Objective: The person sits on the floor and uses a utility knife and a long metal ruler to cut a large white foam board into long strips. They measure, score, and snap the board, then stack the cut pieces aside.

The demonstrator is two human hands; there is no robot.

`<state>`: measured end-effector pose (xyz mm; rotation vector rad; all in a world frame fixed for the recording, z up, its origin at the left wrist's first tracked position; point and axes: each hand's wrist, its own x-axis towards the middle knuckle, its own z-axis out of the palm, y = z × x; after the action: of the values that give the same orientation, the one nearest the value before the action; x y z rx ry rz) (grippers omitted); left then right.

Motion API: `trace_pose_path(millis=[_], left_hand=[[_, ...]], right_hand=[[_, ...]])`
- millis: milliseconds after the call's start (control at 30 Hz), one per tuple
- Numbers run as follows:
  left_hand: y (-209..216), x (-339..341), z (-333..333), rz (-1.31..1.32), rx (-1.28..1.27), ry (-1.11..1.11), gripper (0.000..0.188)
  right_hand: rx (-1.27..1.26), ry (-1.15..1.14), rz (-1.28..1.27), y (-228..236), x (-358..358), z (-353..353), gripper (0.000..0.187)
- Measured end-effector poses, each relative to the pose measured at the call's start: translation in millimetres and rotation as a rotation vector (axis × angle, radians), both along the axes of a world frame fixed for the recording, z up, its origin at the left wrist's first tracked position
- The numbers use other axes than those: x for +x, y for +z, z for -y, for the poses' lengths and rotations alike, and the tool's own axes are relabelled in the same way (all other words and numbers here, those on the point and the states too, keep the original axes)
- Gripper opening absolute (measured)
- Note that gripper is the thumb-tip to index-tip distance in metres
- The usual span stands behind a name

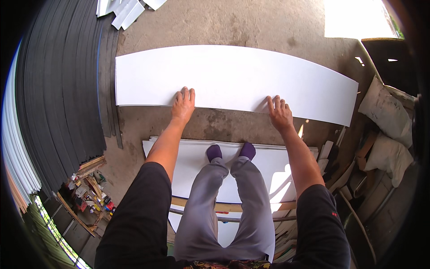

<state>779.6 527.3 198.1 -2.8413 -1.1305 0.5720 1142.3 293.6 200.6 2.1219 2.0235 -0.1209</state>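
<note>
Both grips lie spread flat, left hand (183,106) and right hand (280,113) pressing the near edge of a long white board (233,76) on the concrete floor (224,27); 2 pale sacks (387,134) slump right.

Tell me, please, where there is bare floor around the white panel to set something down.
Bare concrete lies beyond the white panel, up to the white offcuts. A narrower strip runs between the panel's near edge and the white sheets underfoot, between left hand and right hand. Crowded: dark stacked sheets left, sacks right.
</note>
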Motion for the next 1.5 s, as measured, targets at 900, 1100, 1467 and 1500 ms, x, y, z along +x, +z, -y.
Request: trace_pose_path(millis=[900,1100,1467,1500], left_hand=[[88,11,115,0.285,-0.78,0.55,0.067],[201,4,220,0.189,-1.115,0.563,0.057],[296,60,230,-0.003,-1.087,-0.109,0.054],[300,65,223,-0.025,-1.061,-0.16,0.054]], right_hand=[[-0.195,-0.68,-0.432,109,-88,59,0.082],[-0.309,-0.957,-0.657,231,-136,162,0.063],[-0.3,-1.478,-0.614,346,-210,335,0.055],[-0.273,-1.537,-0.623,356,-222,343,0.054]])
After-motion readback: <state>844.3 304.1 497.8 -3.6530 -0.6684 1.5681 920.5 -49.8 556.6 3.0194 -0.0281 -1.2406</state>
